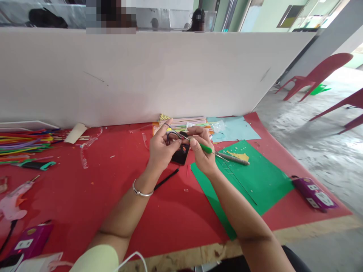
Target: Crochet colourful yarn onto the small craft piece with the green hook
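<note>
Pinching one slim metal tool (205, 148) by its green handle, the right hand (202, 153) points its shaft at the fingertips of the left hand (163, 147), pressed together on one thin dark strand (168, 136). One flat green sheet (263, 181) and one boxy purple case (316, 193) lie toward the red-covered bench's (70, 185) right edge.

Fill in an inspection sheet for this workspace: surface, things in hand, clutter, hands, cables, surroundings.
Surface: red sheet over the table, wooden edge showing; green sheet and pale blue sheet on top.
Things in hand: green-handled tool, dark strand.
Clutter: colored pipe cleaners and pink glue gun at left; purple box at right.
Hands: left hand holds the strand; right hand grips the tool.
Cables: black cord at the glue gun; white cord near the front edge.
Surroundings: white partition behind; red chairs at right.
</note>
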The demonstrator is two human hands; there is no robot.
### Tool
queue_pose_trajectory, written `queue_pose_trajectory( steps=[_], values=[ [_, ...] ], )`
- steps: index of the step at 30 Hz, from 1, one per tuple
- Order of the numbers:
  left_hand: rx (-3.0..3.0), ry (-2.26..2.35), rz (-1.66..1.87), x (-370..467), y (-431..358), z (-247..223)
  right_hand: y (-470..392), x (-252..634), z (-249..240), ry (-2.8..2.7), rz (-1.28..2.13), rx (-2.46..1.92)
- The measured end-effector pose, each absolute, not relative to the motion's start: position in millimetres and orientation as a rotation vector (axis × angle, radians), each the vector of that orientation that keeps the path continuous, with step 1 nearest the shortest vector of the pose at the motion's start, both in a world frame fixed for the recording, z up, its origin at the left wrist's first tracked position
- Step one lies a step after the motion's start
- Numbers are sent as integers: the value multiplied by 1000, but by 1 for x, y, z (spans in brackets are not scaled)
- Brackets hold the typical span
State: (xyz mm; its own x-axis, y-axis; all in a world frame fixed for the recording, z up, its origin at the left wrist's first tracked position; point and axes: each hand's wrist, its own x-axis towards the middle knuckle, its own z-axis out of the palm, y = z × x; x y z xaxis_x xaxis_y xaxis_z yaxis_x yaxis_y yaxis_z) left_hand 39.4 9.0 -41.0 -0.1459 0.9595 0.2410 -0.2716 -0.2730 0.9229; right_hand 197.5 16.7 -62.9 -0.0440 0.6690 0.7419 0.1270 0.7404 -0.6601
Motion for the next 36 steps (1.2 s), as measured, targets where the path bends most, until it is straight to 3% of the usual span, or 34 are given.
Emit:
queue_pose_trajectory(
  steps=[16,22,25,31,36],
  values=[
    [1152,970,1665,47,1,-38,14,197,-75,-1643,219,-697],
    [781,699,1254,34,5,-27,12,196,-87,-1597,195,-648],
    [735,620,1100,25,10,-26,16,198,-82,-1566,425,-618],
    [770,590,947,21,13,-28,32,205,-70,-1380,1239,-572],
    [860,659,1028,26,10,-28,38,214,-72,-1297,1439,-542]
  ],
)
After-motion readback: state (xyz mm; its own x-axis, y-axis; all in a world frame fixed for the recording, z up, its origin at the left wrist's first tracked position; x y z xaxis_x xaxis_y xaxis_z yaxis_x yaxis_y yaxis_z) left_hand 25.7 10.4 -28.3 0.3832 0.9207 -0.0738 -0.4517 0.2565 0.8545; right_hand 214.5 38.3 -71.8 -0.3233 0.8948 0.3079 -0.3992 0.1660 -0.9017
